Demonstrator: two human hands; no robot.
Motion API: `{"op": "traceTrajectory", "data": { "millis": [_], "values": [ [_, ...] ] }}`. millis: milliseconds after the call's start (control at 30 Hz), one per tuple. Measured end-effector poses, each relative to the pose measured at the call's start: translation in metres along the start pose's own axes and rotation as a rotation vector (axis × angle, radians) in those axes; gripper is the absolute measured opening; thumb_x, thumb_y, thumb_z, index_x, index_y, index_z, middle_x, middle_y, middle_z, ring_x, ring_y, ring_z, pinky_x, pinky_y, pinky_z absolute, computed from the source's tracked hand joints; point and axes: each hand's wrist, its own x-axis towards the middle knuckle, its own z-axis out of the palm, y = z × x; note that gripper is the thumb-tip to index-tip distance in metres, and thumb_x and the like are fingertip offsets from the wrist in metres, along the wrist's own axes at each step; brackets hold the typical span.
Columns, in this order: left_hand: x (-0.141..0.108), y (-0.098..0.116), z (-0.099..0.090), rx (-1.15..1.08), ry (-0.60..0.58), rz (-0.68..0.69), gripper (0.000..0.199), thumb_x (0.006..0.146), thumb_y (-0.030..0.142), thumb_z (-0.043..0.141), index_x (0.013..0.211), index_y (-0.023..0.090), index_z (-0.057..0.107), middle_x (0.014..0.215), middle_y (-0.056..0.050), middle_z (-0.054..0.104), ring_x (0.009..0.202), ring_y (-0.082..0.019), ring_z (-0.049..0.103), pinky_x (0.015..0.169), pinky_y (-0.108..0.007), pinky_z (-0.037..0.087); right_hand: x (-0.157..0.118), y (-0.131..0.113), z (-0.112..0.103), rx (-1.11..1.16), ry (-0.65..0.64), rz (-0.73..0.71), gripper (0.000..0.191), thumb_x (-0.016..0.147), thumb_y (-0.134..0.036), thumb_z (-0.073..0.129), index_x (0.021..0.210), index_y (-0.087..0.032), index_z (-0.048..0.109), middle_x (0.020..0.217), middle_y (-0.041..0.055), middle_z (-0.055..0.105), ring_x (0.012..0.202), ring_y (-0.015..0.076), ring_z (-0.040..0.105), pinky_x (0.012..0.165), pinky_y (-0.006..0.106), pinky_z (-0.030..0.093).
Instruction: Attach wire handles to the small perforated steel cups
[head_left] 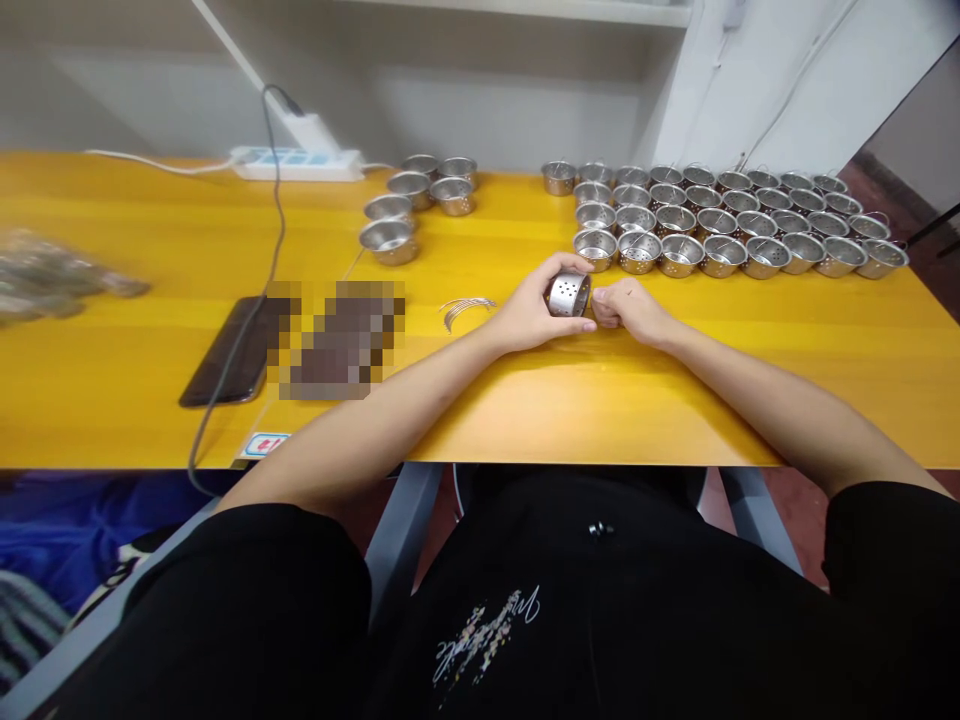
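Observation:
My left hand point(525, 308) is wrapped around a small perforated metal cup point(568, 295), tipped on its side with its mouth facing right. At that mouth, my right hand point(636, 308) is closed in a pinch. Whatever its fingers hold, if anything, is too small or hidden to make out. To the left of my left hand, several thin curved metal wires point(466, 308) lie bunched on the yellow table point(570, 410). Just behind my hands stand rows of similar perforated cups point(681, 255), many with thin wire handles across them.
More metal cups point(388, 242) stand in a small group at the back left. A dark phone point(229, 350) lies under a black cable point(280, 215) running from a power strip point(300, 163). Blurred clear bags point(56, 275) lie far left. A shelf unit point(495, 90) rises behind the table.

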Motion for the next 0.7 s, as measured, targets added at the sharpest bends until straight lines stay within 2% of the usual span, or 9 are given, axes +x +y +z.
{"op": "traceTrajectory", "data": {
  "millis": [100,233,367,433,533,600,700],
  "values": [
    [0.0,-0.002,0.0,-0.003,0.01,-0.03,0.108,0.076,0.092,0.101,0.151,0.025,0.064,0.151,-0.015,0.073,0.145,-0.039,0.071,0.128,-0.051,0.056,0.0,0.001,0.0,0.088,0.028,-0.032,0.084,0.097,-0.091,0.075,0.056,-0.029,0.036,0.054,-0.0055,0.035,0.054,0.0123,0.033,0.057,0.031,0.03],
    [0.0,0.0,-0.002,0.053,-0.009,-0.063,0.11,0.074,0.091,0.102,0.153,0.025,0.064,0.154,-0.015,0.071,0.147,-0.04,0.068,0.127,-0.05,0.055,-0.001,0.001,-0.002,0.161,0.1,-0.009,0.08,0.1,-0.089,0.072,0.059,-0.028,0.041,0.055,-0.0021,0.045,0.054,0.0146,0.04,0.056,0.031,0.032],
    [0.001,0.005,-0.016,0.206,0.027,-0.149,0.108,0.075,0.082,0.104,0.157,0.023,0.065,0.142,-0.013,0.076,0.129,-0.037,0.074,0.117,-0.05,0.058,-0.001,0.0,-0.005,0.243,0.131,0.042,0.076,0.101,-0.087,0.071,0.063,-0.028,0.041,0.058,-0.0012,0.049,0.056,0.0151,0.04,0.057,0.031,0.035],
    [0.003,0.006,-0.028,0.314,0.04,-0.207,0.098,0.078,0.074,0.103,0.155,0.023,0.069,0.135,-0.012,0.078,0.123,-0.036,0.074,0.117,-0.05,0.057,-0.001,0.0,-0.005,0.254,0.139,0.074,0.075,0.102,-0.087,0.07,0.066,-0.029,0.039,0.059,-0.0014,0.048,0.056,0.0149,0.039,0.056,0.031,0.035],
    [0.006,0.007,-0.046,0.436,0.093,-0.287,0.074,0.081,0.063,0.101,0.139,0.023,0.076,0.132,-0.011,0.079,0.124,-0.036,0.072,0.121,-0.051,0.055,-0.001,-0.001,-0.004,0.264,0.137,0.103,0.073,0.103,-0.083,0.071,0.068,-0.029,0.039,0.06,-0.0014,0.05,0.056,0.0143,0.039,0.055,0.029,0.035],
    [0.007,0.009,-0.055,0.472,0.154,-0.385,0.064,0.081,0.058,0.101,0.128,0.023,0.075,0.122,-0.01,0.079,0.116,-0.034,0.071,0.116,-0.05,0.056,-0.001,-0.001,-0.004,0.266,0.135,0.107,0.073,0.101,-0.084,0.074,0.068,-0.028,0.04,0.06,-0.0013,0.052,0.056,0.0141,0.041,0.056,0.029,0.035],
    [0.007,0.012,-0.063,0.531,0.24,-0.522,0.058,0.081,0.057,0.102,0.116,0.023,0.07,0.11,-0.008,0.076,0.108,-0.032,0.068,0.108,-0.048,0.058,0.0,0.0,-0.003,0.257,0.138,0.1,0.076,0.096,-0.088,0.077,0.067,-0.028,0.042,0.06,-0.001,0.053,0.056,0.0141,0.043,0.056,0.029,0.037]
  ]
}}
